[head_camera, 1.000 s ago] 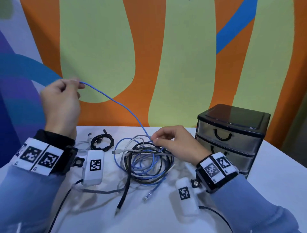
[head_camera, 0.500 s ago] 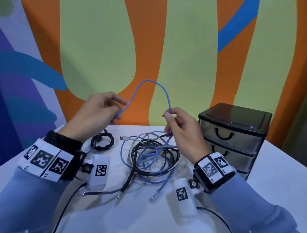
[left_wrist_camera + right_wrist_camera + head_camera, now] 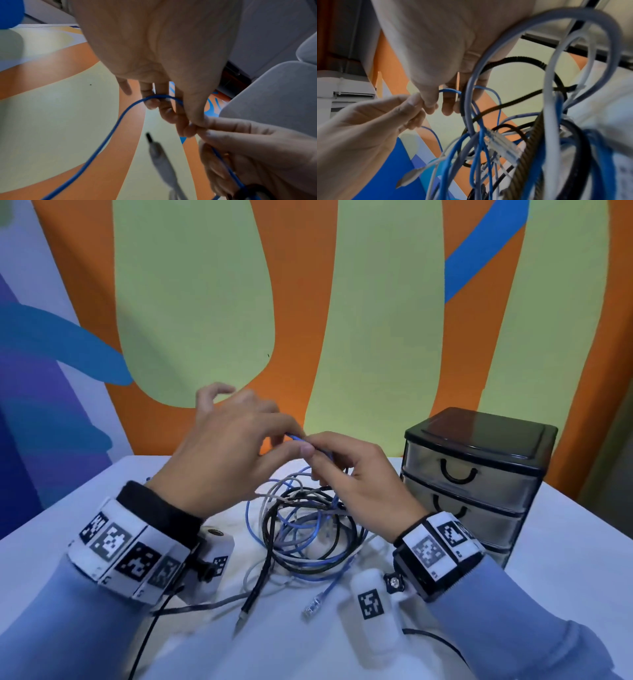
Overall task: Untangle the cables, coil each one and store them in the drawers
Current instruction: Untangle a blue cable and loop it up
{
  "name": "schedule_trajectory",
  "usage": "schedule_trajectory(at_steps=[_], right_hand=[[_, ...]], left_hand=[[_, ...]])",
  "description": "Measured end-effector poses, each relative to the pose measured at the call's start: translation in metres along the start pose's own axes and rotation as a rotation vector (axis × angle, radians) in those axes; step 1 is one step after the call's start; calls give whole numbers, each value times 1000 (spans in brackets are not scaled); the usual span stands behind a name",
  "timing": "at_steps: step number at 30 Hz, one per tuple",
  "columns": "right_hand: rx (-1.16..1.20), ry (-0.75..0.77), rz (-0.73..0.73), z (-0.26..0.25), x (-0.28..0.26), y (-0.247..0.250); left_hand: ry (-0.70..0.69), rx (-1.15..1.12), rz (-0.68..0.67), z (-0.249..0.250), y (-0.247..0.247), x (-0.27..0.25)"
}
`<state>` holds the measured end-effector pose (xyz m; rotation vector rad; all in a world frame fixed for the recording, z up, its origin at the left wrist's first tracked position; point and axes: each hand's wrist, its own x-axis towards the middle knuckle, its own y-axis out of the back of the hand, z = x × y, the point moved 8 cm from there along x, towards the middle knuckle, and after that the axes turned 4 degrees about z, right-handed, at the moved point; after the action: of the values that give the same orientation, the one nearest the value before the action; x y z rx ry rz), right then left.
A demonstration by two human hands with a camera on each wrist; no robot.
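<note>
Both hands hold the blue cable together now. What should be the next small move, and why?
Probably the left hand passes its loop of the blue cable to the right hand and draws out more, since most of it is in the tangle.

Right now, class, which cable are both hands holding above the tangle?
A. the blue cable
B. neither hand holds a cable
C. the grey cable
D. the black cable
A: the left hand and right hand meet over the tangle, both pinching the thin blue cable, which arcs across the left fingers in the left wrist view.
</note>
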<state>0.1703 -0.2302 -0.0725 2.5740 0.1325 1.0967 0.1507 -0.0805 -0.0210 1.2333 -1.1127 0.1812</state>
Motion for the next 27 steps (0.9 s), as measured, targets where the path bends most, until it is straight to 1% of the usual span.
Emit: schedule_trajectory(at_steps=[2,4,6,7,10,14,16,17,19,21,23,25,27], right_hand=[[-14,-37,7,8,0,0],[-52,-114,-8,22,0,0],[-111,-171,-64,30,-2,-3],[-138,-178,-83,30,-3,-3],[-140,-179,-117,25,-3,-5],[-103,-233,-177,29,-5,-10],[-100,-249,-192,31,-6,-11],[-106,-245,-188,31,-7,-10],[-115,-235,-160,30,-6,-8],[-69,-242,-144,29,-7,-7],[-5,-285,-148,28,-8,-6],[13,-310,-137,25,-9,-4],[-7,-294,-133,22,-9,-4]], left_hand=[[51,-93,24,-8,3,0],[173,-175,144,-21,11,0],[311,-189,293,-35,22,-4],[370,-185,342,-42,25,-7],[505,-214,430,-56,28,-14],[619,-297,523,-72,28,-20],[644,-357,547,-75,28,-21],[658,-373,525,-76,26,-20],[683,-360,427,-76,19,-18],[670,-321,354,-74,14,-17],[583,-334,293,-66,12,-12],[422,-362,207,-50,7,-5],[235,-297,112,-28,0,-1]])
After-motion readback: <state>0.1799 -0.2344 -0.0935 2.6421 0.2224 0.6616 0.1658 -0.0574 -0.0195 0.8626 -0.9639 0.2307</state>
